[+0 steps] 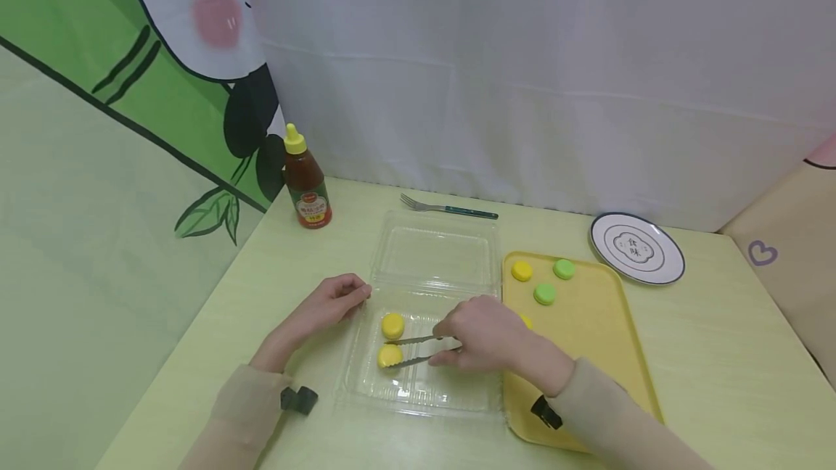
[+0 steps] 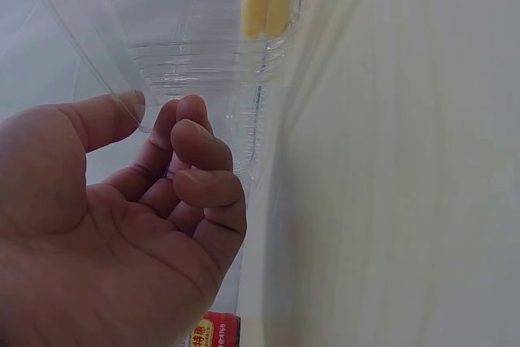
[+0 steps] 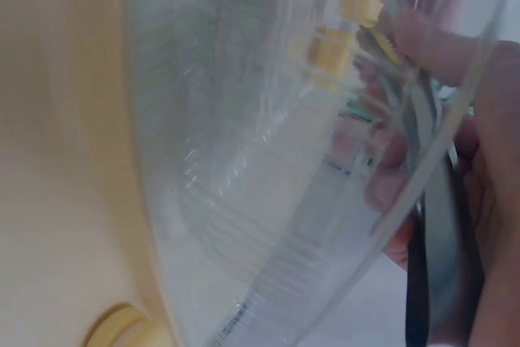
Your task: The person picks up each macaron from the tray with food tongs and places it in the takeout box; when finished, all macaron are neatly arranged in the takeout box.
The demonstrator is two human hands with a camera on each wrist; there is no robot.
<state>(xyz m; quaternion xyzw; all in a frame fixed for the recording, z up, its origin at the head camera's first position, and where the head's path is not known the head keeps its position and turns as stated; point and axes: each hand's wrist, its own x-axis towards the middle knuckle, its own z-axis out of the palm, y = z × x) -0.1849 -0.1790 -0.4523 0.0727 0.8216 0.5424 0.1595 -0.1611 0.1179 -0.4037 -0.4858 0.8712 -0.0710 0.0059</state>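
Observation:
A clear plastic clamshell box [image 1: 451, 394] lies unfolded, with two yellow macarons [image 1: 392, 325] in its near half. My right hand [image 1: 483, 336] grips metal tongs [image 1: 411, 362] over this half. The tong tips are on either side of the nearer yellow macaron [image 1: 390, 356], which sits in the box; firm contact is hard to tell. At the box's left edge, my left hand [image 1: 336, 301] has its thumb and curled fingers about the rim. In the left wrist view, the rim's corner passes between the thumb [image 2: 122, 119] and index finger of the left hand.
Right of the box, a yellow tray [image 1: 588, 354] holds green macarons [image 1: 545, 294] and yellow macarons [image 1: 522, 270]. A white plate [image 1: 636, 249] stands behind the tray. A fork [image 1: 457, 210] lies beyond the box's lid, and a sauce bottle [image 1: 307, 187] stands at the back left.

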